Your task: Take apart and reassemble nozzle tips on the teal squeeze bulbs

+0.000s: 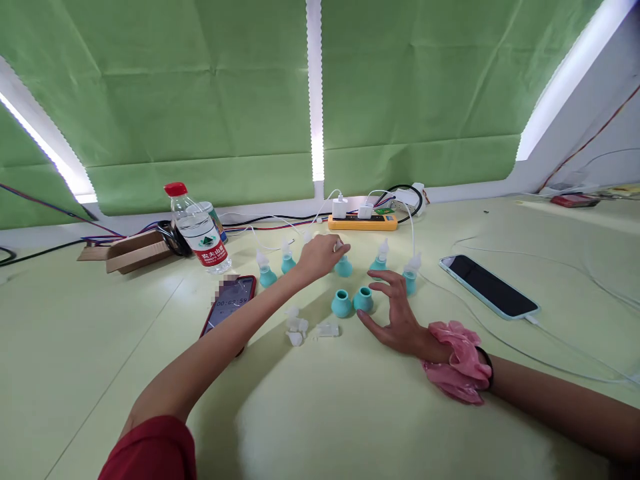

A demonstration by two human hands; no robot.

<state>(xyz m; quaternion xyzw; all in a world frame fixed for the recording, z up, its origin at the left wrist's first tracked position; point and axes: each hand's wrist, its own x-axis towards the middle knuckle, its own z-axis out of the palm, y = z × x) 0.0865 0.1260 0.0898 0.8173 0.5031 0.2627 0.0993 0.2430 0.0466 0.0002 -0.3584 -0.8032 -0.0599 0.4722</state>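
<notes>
My left hand reaches forward and its fingers are closed on the white tip of a teal bulb piece standing on the table. My right hand, with a pink scrunchie at the wrist, rests open, fingers spread beside two teal bulbs without tips. More assembled teal bulbs with white tips stand in a row: two at the left, two at the right. Loose white plastic parts lie near my left forearm.
A water bottle with a red cap stands at the back left by a cardboard box. A red-cased phone lies under my left arm; a second phone charges at the right. An orange power strip with cables sits at the back.
</notes>
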